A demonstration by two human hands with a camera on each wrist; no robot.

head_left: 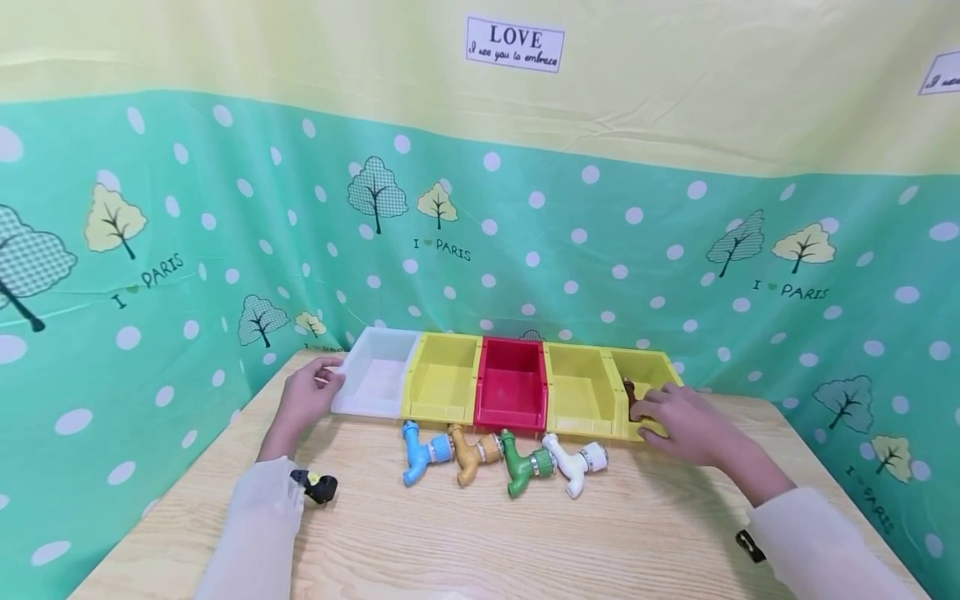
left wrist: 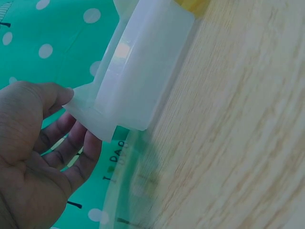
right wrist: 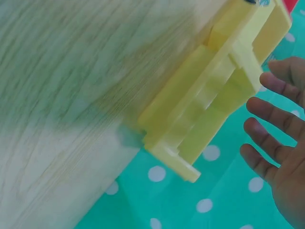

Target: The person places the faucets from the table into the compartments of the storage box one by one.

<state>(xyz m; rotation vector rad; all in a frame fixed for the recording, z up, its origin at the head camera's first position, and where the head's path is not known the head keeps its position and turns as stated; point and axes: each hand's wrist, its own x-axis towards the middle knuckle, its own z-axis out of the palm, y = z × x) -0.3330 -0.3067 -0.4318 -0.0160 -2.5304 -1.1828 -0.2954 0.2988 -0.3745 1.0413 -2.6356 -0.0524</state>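
Observation:
My left hand (head_left: 307, 396) pinches the near left edge of the translucent white bin (left wrist: 143, 71), thumb on one side and fingers behind. At the other end of the row, my right hand (head_left: 690, 425) is over the front of the rightmost yellow bin (head_left: 645, 364). A dark brown tap (head_left: 629, 390) shows at that bin's left side, right by my fingertips and partly hidden by them. In the right wrist view the fingers (right wrist: 269, 114) are spread and loosely bent, with nothing seen between them.
Between the end bins stand a yellow bin (head_left: 444, 379), a red bin (head_left: 512, 379) and another yellow bin (head_left: 577, 387). In front lie a blue tap (head_left: 420, 454), tan tap (head_left: 474, 454), green tap (head_left: 525, 465) and white tap (head_left: 576, 462) on the wooden table (head_left: 480, 542). A curtain (head_left: 525, 225) hangs behind.

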